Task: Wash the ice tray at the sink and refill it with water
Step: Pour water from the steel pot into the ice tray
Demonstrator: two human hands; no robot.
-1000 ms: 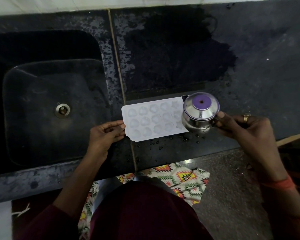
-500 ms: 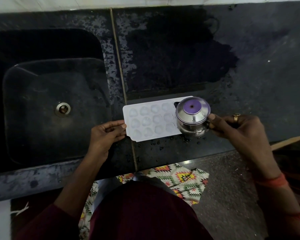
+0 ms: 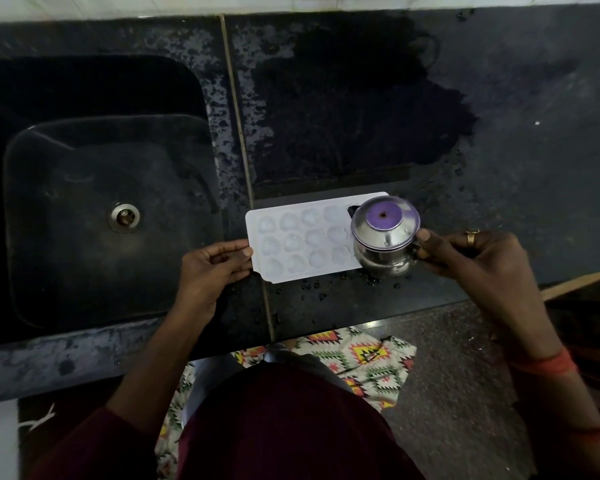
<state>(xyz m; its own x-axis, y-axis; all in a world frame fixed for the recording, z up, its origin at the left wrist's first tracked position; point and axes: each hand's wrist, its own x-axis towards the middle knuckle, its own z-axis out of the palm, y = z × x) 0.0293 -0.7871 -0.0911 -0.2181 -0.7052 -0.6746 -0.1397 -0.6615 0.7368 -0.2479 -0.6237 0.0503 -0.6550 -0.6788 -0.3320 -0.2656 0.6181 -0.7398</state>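
steel jug (image 3: 384, 237) carried leftward, now covering more of the ice tray (image 3: 291, 237) right end, right hand (image 3: 465, 258) following

Nothing can be read here: no writing, label, brand mark, number or sign. The white plastic ice tray (image 3: 291, 244) shows only plain moulded cups. The small steel pot (image 3: 383, 251) with its purple-centred lid carries no legible mark.
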